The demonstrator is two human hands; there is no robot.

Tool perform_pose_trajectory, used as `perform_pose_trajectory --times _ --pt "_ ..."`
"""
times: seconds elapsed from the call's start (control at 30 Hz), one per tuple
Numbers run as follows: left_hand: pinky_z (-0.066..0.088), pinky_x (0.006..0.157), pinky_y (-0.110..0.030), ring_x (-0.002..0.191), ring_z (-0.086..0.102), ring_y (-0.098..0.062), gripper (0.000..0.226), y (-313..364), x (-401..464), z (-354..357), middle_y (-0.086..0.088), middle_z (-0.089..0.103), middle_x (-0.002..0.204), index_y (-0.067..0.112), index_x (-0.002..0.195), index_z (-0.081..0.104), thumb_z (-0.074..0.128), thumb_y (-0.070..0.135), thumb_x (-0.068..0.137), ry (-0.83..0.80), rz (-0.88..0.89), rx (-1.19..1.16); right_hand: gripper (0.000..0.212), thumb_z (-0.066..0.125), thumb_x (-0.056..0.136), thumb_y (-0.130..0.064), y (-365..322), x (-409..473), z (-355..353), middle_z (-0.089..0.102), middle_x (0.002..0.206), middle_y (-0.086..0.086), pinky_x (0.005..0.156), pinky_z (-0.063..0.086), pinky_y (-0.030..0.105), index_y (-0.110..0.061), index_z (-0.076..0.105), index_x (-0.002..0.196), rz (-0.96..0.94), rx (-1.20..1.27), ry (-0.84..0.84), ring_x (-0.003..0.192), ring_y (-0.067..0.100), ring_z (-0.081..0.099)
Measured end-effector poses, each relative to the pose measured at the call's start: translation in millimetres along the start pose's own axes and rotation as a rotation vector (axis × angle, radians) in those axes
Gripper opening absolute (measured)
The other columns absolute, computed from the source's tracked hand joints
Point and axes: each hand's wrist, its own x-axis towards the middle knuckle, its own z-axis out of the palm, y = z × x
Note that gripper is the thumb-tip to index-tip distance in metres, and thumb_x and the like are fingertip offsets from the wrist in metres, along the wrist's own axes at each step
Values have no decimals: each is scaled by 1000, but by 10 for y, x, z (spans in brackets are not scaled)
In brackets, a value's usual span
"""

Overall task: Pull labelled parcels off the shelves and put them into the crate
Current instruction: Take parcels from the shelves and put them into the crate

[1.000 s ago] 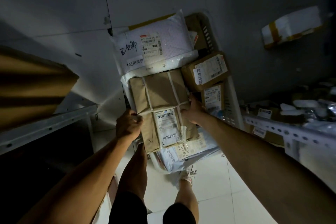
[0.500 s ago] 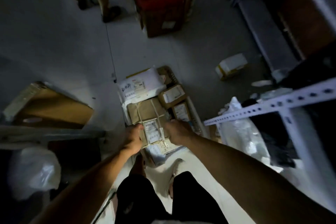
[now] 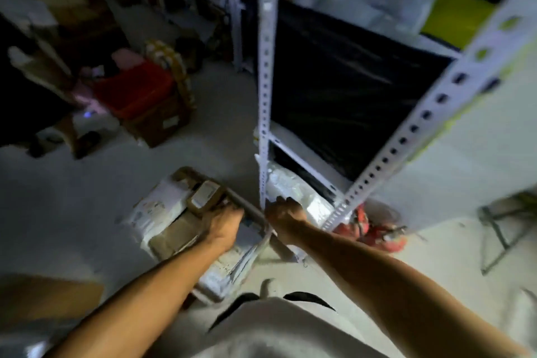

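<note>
The crate (image 3: pixel 253 213) stands on the floor below me, packed with parcels: a white one (image 3: pixel 162 203), a small brown labelled box (image 3: pixel 205 197) and a brown paper parcel (image 3: pixel 171 237). My left hand (image 3: pixel 223 224) is low over the pile beside the small box; blur hides its fingers. My right hand (image 3: pixel 286 215) is apart from the parcels, just right of the crate's rim at the foot of the white perforated shelf post (image 3: pixel 266 96), fingers loosely bent and holding nothing. The whole view is motion-blurred.
A large black-wrapped parcel (image 3: pixel 348 96) fills the shelf bay, with a white bagged parcel (image 3: pixel 290 186) under it. A slanted shelf rail (image 3: pixel 421 125) crosses at right. Red items (image 3: pixel 369 229) lie by the shelf foot. A red bin (image 3: pixel 136 90) sits on a carton at left.
Both hands have let go of the brown paper parcel, which now lies in the crate. My view has swung up and right towards the shelf, and my right hand has moved to the shelf post.
</note>
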Motion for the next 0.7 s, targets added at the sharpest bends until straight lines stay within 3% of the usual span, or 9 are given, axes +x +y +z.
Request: perform_pose_trajectory --times 0.17,0.37,0.57,0.7 --pt "44 98 -38 124 53 -29 30 637 -131 20 -6 56 129 23 122 56 50 13 94 -71 326 164 40 63 92 -25 333 -882 234 63 125 8 99 42 38 -15 62 130 153 -87 7 122 30 51" --pt "43 91 -40 119 54 -31 32 1672 -269 -4 -7 58 121 21 120 58 51 10 90 -26 713 246 41 65 89 -14 762 -1958 498 64 125 5 98 40 35 -22 63 129 463 85 97 122 29 52" --pt "45 88 -39 115 56 -31 38 3098 -593 -288 -7 58 122 22 124 55 59 11 88 75 988 300 43 57 93 -9 1327 -3066 689 62 126 7 92 42 36 -21 57 135 797 127 223 119 29 52" --pt "50 83 -39 105 60 -28 29 4149 -971 -374 -5 63 114 23 112 60 61 12 86 155 1200 346 38 58 93 -11 1738 -3944 769 63 120 6 92 43 35 -20 59 130 1032 146 267 114 27 53"
